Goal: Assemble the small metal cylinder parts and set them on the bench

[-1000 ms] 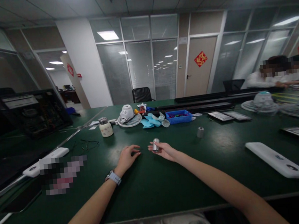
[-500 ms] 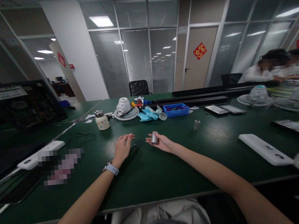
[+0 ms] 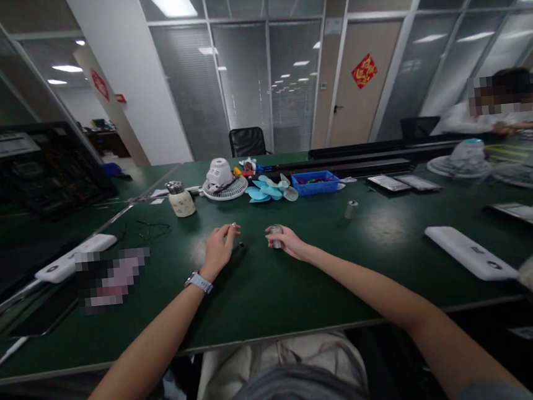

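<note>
Across the middle of the green table [image 3: 275, 296], the right hand [image 3: 292, 242] holds a metal cylinder [image 3: 276, 236] roughly upright, its grip closed around the side with thumb and fingers wrapped on the curved wall. Whether the base touches the surface below cannot be told. The left hand [image 3: 221, 246] is just to the left, apart from the cylinder, fingers bent and tips drawn near the thumb; whether its grip pinches anything is unclear. A small dark piece [image 3: 241, 244] shows beside those fingertips, too small to name.

Holding this well, I judge, means keeping the fingers low on the wall so the top end is open to view, with pressure firm but even, since smooth metal could roll or slip. The left hand is best kept low and close, the wrist loose.

The cylinder looks silvery and dull-bright, straight-sided with a flat end. A second cylinder [image 3: 351, 209] of like shape stands alone to the right. Beyond lie thin, petal-shaped blue fan blades [image 3: 270, 190], a rigid blue tray [image 3: 316, 186] that looks plastic, and a rounded cream jar [image 3: 182, 202] with a shiny lid.
</note>
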Demonstrator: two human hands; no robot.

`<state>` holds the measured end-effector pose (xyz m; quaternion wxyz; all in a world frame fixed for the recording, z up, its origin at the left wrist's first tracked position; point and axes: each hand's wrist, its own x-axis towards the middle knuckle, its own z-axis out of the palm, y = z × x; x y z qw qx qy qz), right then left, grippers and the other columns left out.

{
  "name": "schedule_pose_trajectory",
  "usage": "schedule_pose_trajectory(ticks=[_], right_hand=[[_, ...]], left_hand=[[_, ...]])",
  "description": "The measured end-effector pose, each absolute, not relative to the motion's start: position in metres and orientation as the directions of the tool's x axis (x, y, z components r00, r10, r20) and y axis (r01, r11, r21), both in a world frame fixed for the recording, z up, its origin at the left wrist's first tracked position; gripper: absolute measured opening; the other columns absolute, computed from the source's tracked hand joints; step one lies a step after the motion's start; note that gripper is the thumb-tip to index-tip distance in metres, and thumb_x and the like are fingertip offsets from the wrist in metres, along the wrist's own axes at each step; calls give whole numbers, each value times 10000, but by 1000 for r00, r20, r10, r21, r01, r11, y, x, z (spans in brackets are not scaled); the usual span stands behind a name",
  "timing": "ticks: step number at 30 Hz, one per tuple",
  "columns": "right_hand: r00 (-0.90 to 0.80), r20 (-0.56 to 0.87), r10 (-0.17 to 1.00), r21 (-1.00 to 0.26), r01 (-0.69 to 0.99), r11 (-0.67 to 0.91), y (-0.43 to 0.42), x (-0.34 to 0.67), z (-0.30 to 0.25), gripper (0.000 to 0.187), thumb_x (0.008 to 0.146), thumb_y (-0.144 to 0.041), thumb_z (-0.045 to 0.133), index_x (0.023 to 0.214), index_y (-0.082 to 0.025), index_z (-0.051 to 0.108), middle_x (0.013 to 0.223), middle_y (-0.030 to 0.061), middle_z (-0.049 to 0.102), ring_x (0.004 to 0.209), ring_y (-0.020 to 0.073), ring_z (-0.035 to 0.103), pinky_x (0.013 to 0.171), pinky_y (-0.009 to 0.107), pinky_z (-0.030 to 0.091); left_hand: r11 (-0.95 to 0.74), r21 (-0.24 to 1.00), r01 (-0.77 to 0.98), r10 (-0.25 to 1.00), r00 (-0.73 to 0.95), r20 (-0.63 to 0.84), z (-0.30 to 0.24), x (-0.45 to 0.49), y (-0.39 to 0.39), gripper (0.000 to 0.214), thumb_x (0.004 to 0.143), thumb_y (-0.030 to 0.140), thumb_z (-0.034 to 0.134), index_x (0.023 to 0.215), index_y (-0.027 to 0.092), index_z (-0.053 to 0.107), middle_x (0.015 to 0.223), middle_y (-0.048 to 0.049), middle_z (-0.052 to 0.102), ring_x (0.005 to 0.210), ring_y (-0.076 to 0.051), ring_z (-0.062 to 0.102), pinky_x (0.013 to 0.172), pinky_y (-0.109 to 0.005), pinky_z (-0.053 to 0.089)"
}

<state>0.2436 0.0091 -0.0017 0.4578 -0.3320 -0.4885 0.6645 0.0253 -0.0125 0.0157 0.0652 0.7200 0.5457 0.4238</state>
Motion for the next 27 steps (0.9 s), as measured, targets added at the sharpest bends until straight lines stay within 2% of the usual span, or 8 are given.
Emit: schedule_pose_trajectory(ticks=[3, 7, 11, 14, 20, 23, 27], right_hand=[[-389, 75, 918, -982, -191, -1, 7, 243, -3, 256, 675, -134, 674, 907, -176, 575, 718, -30, 585, 622, 104, 572, 648, 255, 466], [-469, 163, 868, -980, 28, 199, 0, 245, -1, 265, 726, -163, 641, 982, -195, 578, 809, -15, 595, 749, 135, 589, 726, 288, 462], [-496, 310, 811, -868, 201, 455, -7, 246, -1, 307, 779, -242, 657, 1080, -208, 604, 1032, 32, 581, 947, 166, 564, 876, 337, 434], [-523, 366, 770, -756, 315, 574, -10, 245, -1, 353, 774, -243, 687, 1123, -236, 634, 1039, 36, 530, 985, 174, 536, 921, 344, 411], [-434, 335, 836, -702, 477, 529, -19, 251, 5, 401, 754, -255, 719, 1151, -254, 655, 953, 33, 493, 879, 164, 538, 839, 322, 452], [-350, 352, 868, -711, 504, 491, -18, 272, 6, 446, 751, -335, 719, 1182, -254, 638, 965, 41, 565, 851, 175, 564, 813, 349, 470], [-195, 333, 923, -803, 455, 386, -3, 322, -4, 437, 753, -394, 698, 1151, -220, 647, 1040, 66, 669, 952, 200, 619, 881, 386, 480]], left_hand=[[-395, 561, 727, 846, 50, 531, 15, 25, -12, 440, 944, 479, 332, 1001, 196, 665, 872, -37, 736, 902, -217, 611, 822, -328, 433], [-390, 570, 724, 854, 52, 518, 14, 25, -13, 429, 939, 474, 343, 996, 197, 665, 877, -39, 737, 902, -218, 621, 819, -329, 438], [-386, 573, 723, 857, 51, 513, 14, 25, -12, 424, 937, 467, 343, 998, 196, 663, 876, -43, 736, 891, -217, 628, 818, -330, 441], [-394, 571, 721, 855, 58, 516, 13, 25, -12, 420, 935, 466, 346, 999, 195, 661, 869, -45, 733, 884, -217, 630, 810, -329, 442], [-395, 569, 721, 853, 58, 519, 14, 24, -13, 419, 938, 470, 348, 998, 197, 661, 863, -45, 729, 876, -214, 632, 798, -327, 446], [-391, 573, 720, 855, 53, 516, 16, 25, -14, 422, 940, 471, 344, 998, 199, 661, 862, -44, 730, 876, -213, 634, 796, -329, 450], [-399, 571, 717, 855, 67, 514, 16, 25, -14, 422, 940, 470, 341, 1004, 202, 660, 869, -43, 732, 872, -211, 637, 795, -330, 455]])
